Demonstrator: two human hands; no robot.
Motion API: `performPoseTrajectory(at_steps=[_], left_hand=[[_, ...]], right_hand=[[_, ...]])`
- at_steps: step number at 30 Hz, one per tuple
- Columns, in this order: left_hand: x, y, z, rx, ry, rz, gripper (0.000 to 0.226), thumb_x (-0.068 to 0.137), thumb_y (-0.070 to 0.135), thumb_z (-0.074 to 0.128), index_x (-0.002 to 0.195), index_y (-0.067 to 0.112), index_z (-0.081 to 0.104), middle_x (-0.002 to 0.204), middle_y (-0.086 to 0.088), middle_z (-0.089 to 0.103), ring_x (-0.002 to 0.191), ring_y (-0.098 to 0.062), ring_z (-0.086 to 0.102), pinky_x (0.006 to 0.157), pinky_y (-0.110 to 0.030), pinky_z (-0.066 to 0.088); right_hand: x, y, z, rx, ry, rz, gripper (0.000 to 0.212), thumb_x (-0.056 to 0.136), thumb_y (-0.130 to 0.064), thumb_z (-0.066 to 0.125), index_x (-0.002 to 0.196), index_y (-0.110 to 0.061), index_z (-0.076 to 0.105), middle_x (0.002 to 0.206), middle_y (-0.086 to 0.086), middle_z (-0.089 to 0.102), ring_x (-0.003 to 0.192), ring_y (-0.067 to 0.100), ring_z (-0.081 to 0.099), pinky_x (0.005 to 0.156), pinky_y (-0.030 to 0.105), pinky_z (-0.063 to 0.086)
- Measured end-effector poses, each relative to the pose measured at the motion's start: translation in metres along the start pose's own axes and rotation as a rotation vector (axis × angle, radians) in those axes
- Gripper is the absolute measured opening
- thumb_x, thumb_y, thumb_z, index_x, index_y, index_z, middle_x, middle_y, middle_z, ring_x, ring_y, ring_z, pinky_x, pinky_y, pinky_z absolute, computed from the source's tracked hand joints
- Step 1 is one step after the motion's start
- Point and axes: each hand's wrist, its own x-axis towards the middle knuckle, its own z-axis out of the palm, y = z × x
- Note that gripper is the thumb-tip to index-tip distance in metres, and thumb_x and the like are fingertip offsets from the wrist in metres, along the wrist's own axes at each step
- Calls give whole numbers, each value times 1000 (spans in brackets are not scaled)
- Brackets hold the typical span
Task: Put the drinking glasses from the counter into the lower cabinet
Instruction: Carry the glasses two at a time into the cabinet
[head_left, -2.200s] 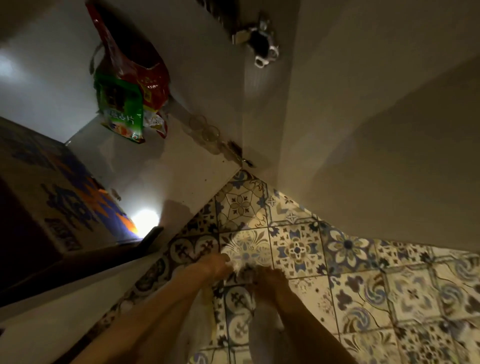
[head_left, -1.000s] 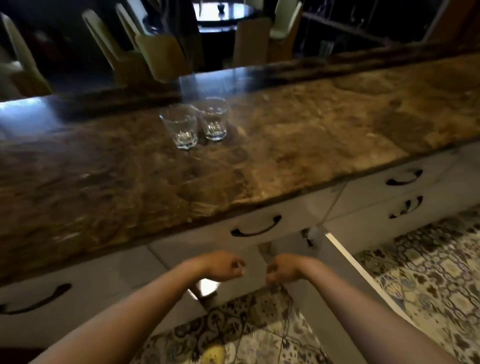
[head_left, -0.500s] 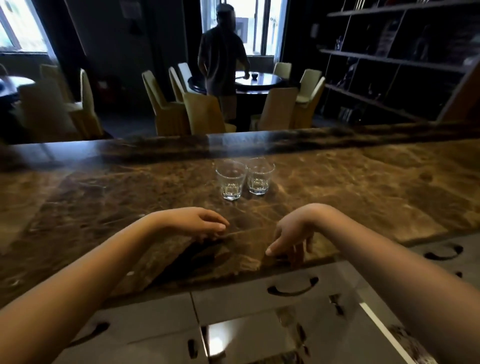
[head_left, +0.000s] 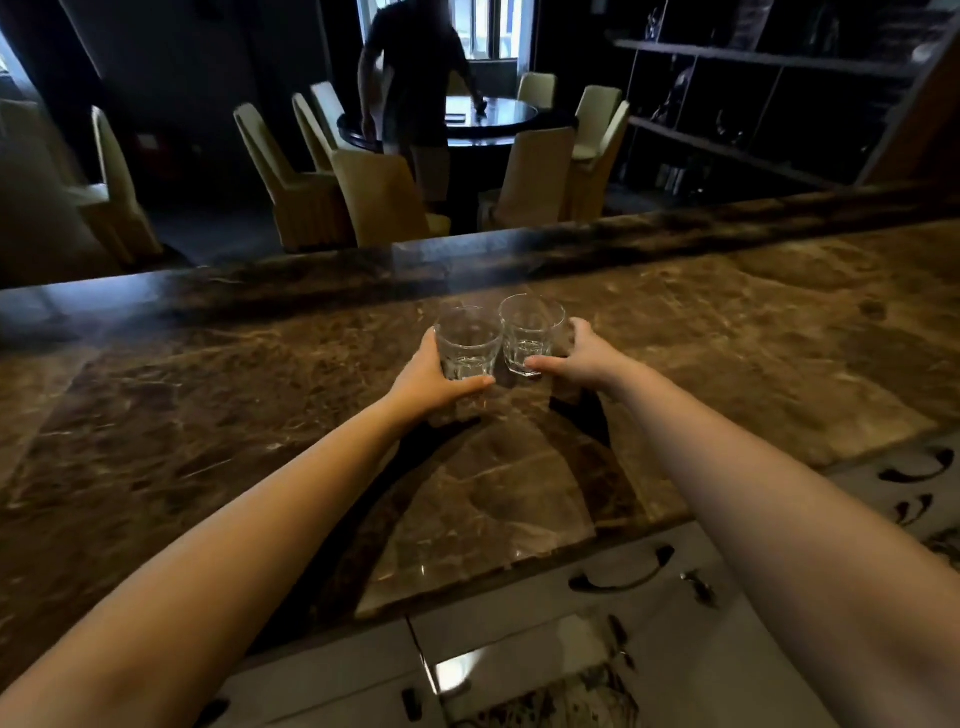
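Two clear drinking glasses stand side by side on the brown marble counter (head_left: 727, 338). My left hand (head_left: 428, 376) wraps the left glass (head_left: 467, 340), thumb in front and fingers behind its left side. Around the right glass (head_left: 531, 332) is my right hand (head_left: 582, 356), thumb at its base, fingers on its far right side. Both glasses rest upright on the counter and touch or nearly touch each other. Below the counter edge, the white lower cabinet door (head_left: 691, 670) stands open.
White drawers with dark curved handles (head_left: 623, 577) run under the counter. Beyond the counter a person (head_left: 415, 78) stands at a round dark table (head_left: 467, 119) ringed by pale chairs. Dark shelving (head_left: 753, 104) fills the right wall.
The view rose from inside the cabinet up to the counter. Both hands reached forward across the marble and closed around the two glasses.
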Motion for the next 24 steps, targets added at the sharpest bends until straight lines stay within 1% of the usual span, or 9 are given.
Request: performPoseTrajectory(at_steps=[3,6,9,12,14,16,18,21,24], left_hand=[[15,-6,6,-62,77,53,94,71,32,77,144,14,21,149,-8,38,136,-23,39,110,-32,31],[26,-11,8,-86,111,107,94,71,29,78,143,12,21,149,-9,37,136,-23,38,110,-32,31],[35,-17,9,-141,108,153,91,69,24,79,141,12,24,146,-10,40,133,-22,42,107,-28,33],[40,-21,10,-198,91,164,94,68,20,80,142,13,22,145,-10,40,133,-21,42,103,-24,33],[44,-23,11,-243,55,146,97,69,20,80,143,15,18,147,-10,38,134,-21,40,107,-27,32],[47,-25,12,-285,8,126,99,69,22,80,145,19,15,149,-9,36,137,-21,38,113,-35,31],[51,-27,12,-313,-13,99,96,68,22,80,144,19,20,148,-9,38,135,-22,40,115,-39,32],[56,-28,11,-344,-12,58,91,63,22,83,137,15,30,142,-9,45,130,-24,46,112,-42,37],[59,-31,11,-353,-11,54,94,59,22,86,135,13,31,139,-8,48,126,-23,49,110,-44,39]], right_hand=[[11,-2,1,96,80,-91,105,74,-36,76,150,-14,6,158,10,17,144,28,24,115,39,28],[17,-7,-1,123,87,-165,104,74,-32,77,150,-18,7,159,8,16,144,28,23,115,40,28],[23,-14,-5,25,57,-189,103,73,-32,77,150,-17,10,157,9,20,141,28,30,112,41,34],[31,-18,-8,-102,67,-172,105,71,-37,78,149,-16,12,155,11,21,138,28,34,110,41,37],[34,-21,-8,-160,59,-140,104,71,-41,77,149,-16,13,154,11,20,138,29,33,110,43,37],[36,-22,-7,-199,57,-113,102,70,-46,75,148,-15,17,153,12,20,138,30,32,111,44,36],[36,-21,-5,-182,56,-99,99,70,-47,75,146,-14,22,151,12,21,137,30,33,111,44,36],[33,-16,0,-95,63,-90,97,69,-39,79,144,-16,21,151,12,27,136,29,35,109,42,40],[27,-11,5,-22,84,-111,95,69,-31,81,141,-13,22,148,13,35,134,28,40,105,38,41]])
